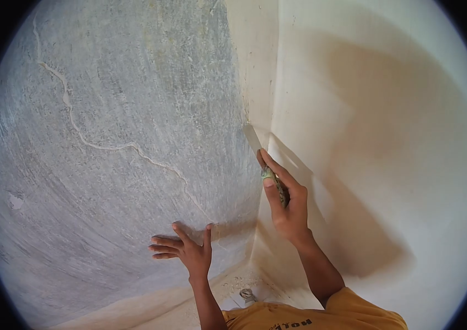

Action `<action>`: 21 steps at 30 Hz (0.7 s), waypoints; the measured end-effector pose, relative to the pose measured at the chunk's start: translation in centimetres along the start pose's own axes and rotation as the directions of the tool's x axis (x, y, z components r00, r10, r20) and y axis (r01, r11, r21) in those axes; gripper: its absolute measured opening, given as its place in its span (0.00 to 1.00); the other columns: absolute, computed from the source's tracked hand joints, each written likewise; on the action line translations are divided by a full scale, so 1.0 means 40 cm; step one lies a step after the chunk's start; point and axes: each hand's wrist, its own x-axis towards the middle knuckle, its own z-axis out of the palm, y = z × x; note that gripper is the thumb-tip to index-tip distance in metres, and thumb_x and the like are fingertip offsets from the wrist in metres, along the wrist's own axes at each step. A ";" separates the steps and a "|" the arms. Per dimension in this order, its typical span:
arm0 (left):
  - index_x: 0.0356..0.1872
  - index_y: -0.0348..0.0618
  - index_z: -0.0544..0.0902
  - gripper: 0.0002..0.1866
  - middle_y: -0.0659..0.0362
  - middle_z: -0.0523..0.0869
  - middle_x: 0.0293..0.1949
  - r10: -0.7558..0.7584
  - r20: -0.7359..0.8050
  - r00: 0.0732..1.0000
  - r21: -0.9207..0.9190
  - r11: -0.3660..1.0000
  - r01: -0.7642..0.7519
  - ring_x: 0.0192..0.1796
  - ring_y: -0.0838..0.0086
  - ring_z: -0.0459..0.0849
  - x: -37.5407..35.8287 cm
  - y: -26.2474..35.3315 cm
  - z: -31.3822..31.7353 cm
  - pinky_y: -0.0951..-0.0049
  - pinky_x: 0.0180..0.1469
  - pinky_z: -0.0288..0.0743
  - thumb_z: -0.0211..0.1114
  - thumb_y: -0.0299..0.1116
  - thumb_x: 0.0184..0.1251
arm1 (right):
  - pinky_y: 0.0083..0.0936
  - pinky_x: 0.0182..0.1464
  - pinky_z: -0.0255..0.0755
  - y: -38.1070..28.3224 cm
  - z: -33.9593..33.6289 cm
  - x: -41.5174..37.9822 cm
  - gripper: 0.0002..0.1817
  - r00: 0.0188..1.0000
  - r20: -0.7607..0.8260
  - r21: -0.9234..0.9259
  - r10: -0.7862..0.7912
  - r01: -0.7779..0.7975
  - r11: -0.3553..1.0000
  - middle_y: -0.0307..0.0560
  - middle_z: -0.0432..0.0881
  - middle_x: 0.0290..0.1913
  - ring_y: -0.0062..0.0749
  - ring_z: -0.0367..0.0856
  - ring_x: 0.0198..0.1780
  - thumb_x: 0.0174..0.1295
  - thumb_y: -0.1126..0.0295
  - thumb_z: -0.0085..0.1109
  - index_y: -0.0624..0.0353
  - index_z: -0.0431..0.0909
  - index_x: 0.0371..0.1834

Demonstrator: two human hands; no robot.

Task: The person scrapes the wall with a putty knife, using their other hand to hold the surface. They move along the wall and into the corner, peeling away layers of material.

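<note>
From the head camera, the right hand (287, 206) has its grip closed around the handle of a putty knife (261, 157), forefinger stretched along it, the blade (251, 137) pressed up into the inside corner (247, 99) where the grey wall (123, 137) on the left meets the cream wall (382, 137) on the right. The left hand (187, 250) holds nothing, its grip wide, fingers spread flat against the grey wall low down. As I'd judge it, the blade could dig in and gouge the smooth cream coat if it tilts, or skid off the corner since only its edge bears. A pale filled crack (107, 146) winds across the grey wall, well left of the blade. Crumbs of debris (239, 283) lie on the floor near the corner, beside a small metal thing (247, 295) I can't make out. The orange shirt (310, 316) shows nearest
</note>
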 end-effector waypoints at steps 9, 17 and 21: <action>0.86 0.55 0.32 0.65 0.30 0.13 0.77 0.008 -0.006 1.000 -0.004 1.000 -0.008 0.75 0.27 0.05 0.005 0.002 -0.001 0.16 0.63 0.06 0.68 0.69 0.64 | 0.17 0.42 0.73 0.011 -0.007 0.003 0.25 0.999 0.005 -0.024 -0.054 0.055 0.998 0.54 0.86 0.63 0.13 0.77 0.38 0.77 0.72 0.55 0.63 0.72 0.75; 0.86 0.55 0.32 0.65 0.29 0.14 0.77 0.000 -0.002 1.000 0.003 1.000 0.000 0.75 0.27 0.05 0.006 0.002 0.001 0.16 0.63 0.06 0.68 0.69 0.64 | 0.17 0.49 0.73 -0.007 -0.010 0.008 0.24 0.999 0.035 0.035 0.038 -0.039 0.999 0.54 0.86 0.64 0.12 0.77 0.44 0.78 0.71 0.55 0.63 0.72 0.75; 0.86 0.57 0.33 0.65 0.28 0.14 0.77 -0.012 0.001 1.000 -0.013 1.000 0.012 0.74 0.24 0.06 0.007 0.004 0.006 0.14 0.62 0.07 0.68 0.70 0.64 | 0.17 0.49 0.73 -0.017 0.016 0.035 0.25 0.999 -0.035 0.016 -0.038 0.038 0.999 0.53 0.86 0.63 0.13 0.77 0.44 0.77 0.71 0.55 0.63 0.72 0.75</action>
